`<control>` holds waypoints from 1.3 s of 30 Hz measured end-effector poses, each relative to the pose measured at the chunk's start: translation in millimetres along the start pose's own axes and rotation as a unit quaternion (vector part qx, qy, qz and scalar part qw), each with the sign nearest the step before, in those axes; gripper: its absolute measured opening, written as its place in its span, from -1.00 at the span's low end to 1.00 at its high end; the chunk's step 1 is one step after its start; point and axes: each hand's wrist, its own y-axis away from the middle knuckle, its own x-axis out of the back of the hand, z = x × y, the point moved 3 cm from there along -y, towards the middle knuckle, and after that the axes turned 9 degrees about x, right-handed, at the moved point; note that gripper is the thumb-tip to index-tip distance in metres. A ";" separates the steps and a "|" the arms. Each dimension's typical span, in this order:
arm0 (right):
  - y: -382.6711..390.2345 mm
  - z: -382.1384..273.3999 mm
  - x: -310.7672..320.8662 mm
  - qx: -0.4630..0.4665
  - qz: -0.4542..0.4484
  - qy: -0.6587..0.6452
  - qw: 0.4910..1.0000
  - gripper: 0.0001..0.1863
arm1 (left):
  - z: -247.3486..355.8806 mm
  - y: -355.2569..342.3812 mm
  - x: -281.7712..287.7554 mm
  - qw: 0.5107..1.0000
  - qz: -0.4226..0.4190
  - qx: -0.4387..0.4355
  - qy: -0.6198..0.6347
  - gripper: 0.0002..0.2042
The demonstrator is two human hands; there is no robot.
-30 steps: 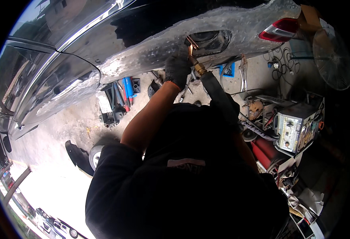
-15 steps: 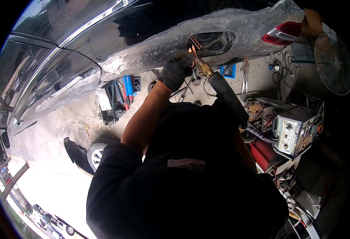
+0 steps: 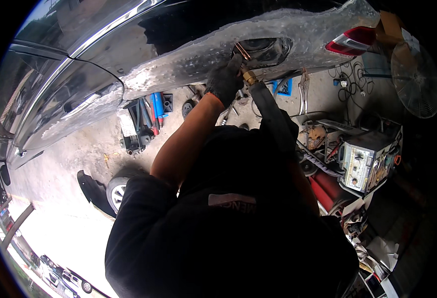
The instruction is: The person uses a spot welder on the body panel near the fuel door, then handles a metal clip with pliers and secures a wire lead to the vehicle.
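The person's left grip (image 3: 224, 82), in a dark glove, is curled with its fingers bunched at the front end of a copper-pronged tool (image 3: 270, 107). How tightly they close, or whether they hold it, cannot be told, since the fingertips blend into shadow. Two copper prongs (image 3: 242, 51) show just beyond the left grip, over the edge of a dark oval recess (image 3: 274, 53) in a car's side panel (image 3: 188, 62); what they touch is unclear. Just right of the left grip is a brass collar (image 3: 249, 78), and behind it a thick black sleeve runs back toward the body. The right grip is hidden, its state unknown; only a dim strip of right forearm (image 3: 305, 186) shows. Right of the left grip, locking pliers (image 3: 304, 92) hang at the panel's edge, and farther off are a tail lamp (image 3: 350, 40) and a fan (image 3: 417, 74) fading into darkness. Left of the left grip, behind the arm, a wheel (image 3: 116, 191) is partly covered by the shirt (image 3: 228, 248).
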 end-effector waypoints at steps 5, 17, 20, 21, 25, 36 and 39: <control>-13.8 -11.6 -5.7 0.081 -0.002 0.022 0.996 -0.78 | 14.8 -6.1 3.8 0.987 0.044 -0.042 -0.149 -0.60; -14.3 -1.6 -12.7 0.181 0.010 0.105 0.978 -0.81 | -4.6 -23.1 -8.3 0.994 0.063 -0.067 -0.066 -0.75; -13.6 0.3 -13.6 0.201 0.017 0.128 0.971 -0.80 | -3.0 -25.2 -10.5 0.975 -0.002 0.063 0.211 -0.80; -13.6 0.3 -13.5 0.214 0.019 0.141 0.966 -0.79 | -1.6 -24.0 -12.3 0.933 -0.033 0.120 0.337 -0.82; -19.7 -4.7 -10.7 0.287 0.009 0.196 0.938 -0.79 | -4.0 -22.5 -11.9 0.934 -0.024 0.119 0.336 -0.81; -18.8 2.4 -9.7 0.244 0.015 0.159 0.957 -0.81 | 6.0 -22.8 -5.2 0.994 -0.001 0.037 0.103 -0.67; -16.8 3.7 -9.8 0.189 -0.013 0.151 0.970 -0.82 | 1.2 -24.3 -6.0 0.996 0.011 -0.004 0.087 -0.68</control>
